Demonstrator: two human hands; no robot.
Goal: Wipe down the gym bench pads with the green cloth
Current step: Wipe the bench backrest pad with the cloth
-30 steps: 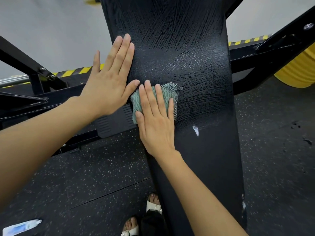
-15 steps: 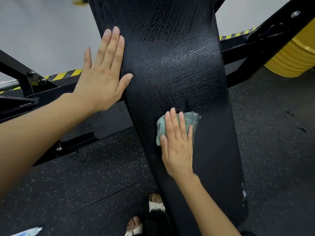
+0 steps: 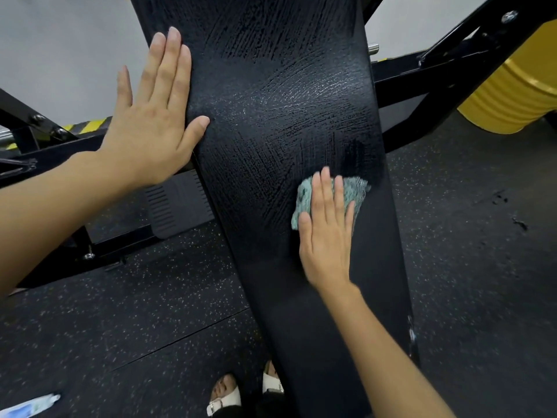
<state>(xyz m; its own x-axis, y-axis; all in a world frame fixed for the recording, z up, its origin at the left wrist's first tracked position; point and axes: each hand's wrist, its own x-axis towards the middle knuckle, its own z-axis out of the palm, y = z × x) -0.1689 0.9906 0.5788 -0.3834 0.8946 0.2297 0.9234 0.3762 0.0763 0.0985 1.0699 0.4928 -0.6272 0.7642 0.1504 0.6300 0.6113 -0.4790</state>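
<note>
A long black bench pad runs from the top of the view down toward me, its upper part streaked with wet wipe marks. My right hand lies flat with straight fingers on the folded green cloth, pressing it onto the pad near its right edge. My left hand rests flat and spread against the pad's left edge, higher up. Most of the cloth is hidden under my fingers.
Black steel frame bars cross behind the pad on both sides. A yellow drum stands at the right. A ribbed black footplate sits left of the pad. Speckled rubber flooring lies below, with a small tube at bottom left and my sandalled feet.
My right hand has slid the cloth from the pad's left side down and across to its right side, leaving fresh wet streaks. My left hand has stayed on the left edge.
</note>
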